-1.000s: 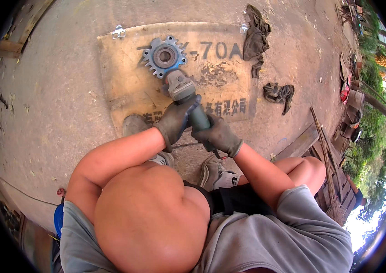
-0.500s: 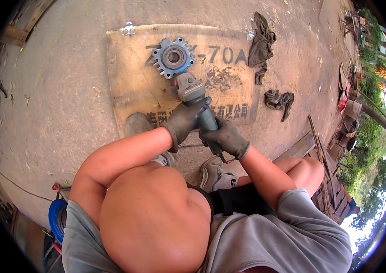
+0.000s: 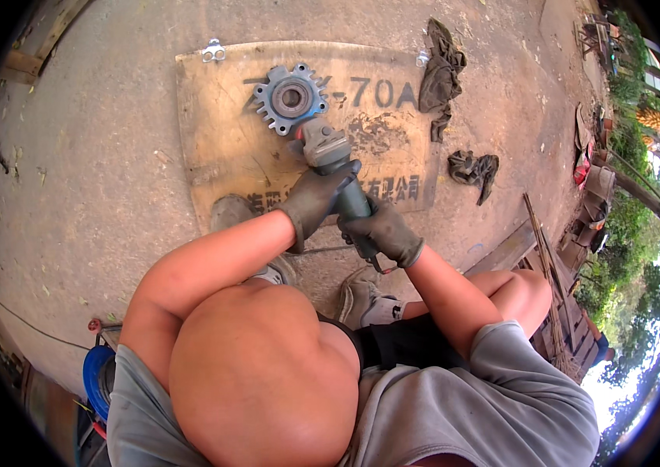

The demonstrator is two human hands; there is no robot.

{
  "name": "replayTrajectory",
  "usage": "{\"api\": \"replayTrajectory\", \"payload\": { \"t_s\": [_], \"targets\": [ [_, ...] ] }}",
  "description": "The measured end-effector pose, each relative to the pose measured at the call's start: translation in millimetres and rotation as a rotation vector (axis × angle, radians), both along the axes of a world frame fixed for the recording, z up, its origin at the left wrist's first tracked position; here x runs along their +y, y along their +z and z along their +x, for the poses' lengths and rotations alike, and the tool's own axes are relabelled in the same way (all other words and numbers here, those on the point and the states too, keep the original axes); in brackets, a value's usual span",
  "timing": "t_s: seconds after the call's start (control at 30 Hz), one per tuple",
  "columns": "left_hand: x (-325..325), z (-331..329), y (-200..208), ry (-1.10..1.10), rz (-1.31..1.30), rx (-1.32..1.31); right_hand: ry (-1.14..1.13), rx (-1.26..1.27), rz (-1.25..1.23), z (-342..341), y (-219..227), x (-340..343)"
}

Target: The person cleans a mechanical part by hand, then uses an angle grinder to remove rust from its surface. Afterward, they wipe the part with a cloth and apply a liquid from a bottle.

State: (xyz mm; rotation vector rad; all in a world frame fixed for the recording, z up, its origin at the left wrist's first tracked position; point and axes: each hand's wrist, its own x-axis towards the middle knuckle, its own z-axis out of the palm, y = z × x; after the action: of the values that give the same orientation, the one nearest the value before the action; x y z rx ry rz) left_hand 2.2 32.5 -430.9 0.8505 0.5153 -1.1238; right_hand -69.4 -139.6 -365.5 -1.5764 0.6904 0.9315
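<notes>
An angle grinder (image 3: 353,201) with a dark green body and grey gear head is in both my gloved hands. My left hand (image 3: 316,199) wraps the body just behind the head. Further back, near the cord end, my right hand (image 3: 384,231) closes round the handle. The grinder's head meets the lower edge of a blue-grey flanged metal housing (image 3: 276,102), which has toothed fins and a round central bore. Whether the disc touches the metal is hidden by the head. Beneath the housing lies a plywood board (image 3: 221,148) with stencilled dark lettering.
Dark crumpled rags (image 3: 443,74) lie at the board's right edge, with another rag (image 3: 473,173) nearer. My shoes (image 3: 357,294) rest on the concrete floor. A blue reel (image 3: 97,381) stands at lower left. Long sticks (image 3: 545,268) and wooden planks line the right side.
The view has shifted slightly, so the board and rags appear a little further left. Both hands keep their hold on the grinder, and its head stays at the housing's lower edge.
</notes>
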Motion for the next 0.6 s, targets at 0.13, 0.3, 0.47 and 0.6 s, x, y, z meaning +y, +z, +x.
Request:
{"api": "replayTrajectory", "payload": {
  "t_s": [0.13, 0.3, 0.47, 0.6],
  "targets": [
    [-12.1, 2.6, -1.5, -0.033, -0.023, -0.052, -0.104, 0.042, 0.002, -4.2, 4.3, -3.8],
    [-16.8, -2.1, -2.9, -0.013, 0.000, -0.046, 0.011, 0.002, -0.053, -3.8, 5.7, -11.3],
    [-16.2, -5.9, -2.6, 0.050, -0.026, -0.019, -0.005, 0.050, -0.028, -1.3, 2.9, -12.3],
    [-9.7, -8.9, -10.1, 0.030, -0.007, -0.034, 0.085, 0.035, -0.075, 4.6, 7.0, -9.9]
  ]
}}
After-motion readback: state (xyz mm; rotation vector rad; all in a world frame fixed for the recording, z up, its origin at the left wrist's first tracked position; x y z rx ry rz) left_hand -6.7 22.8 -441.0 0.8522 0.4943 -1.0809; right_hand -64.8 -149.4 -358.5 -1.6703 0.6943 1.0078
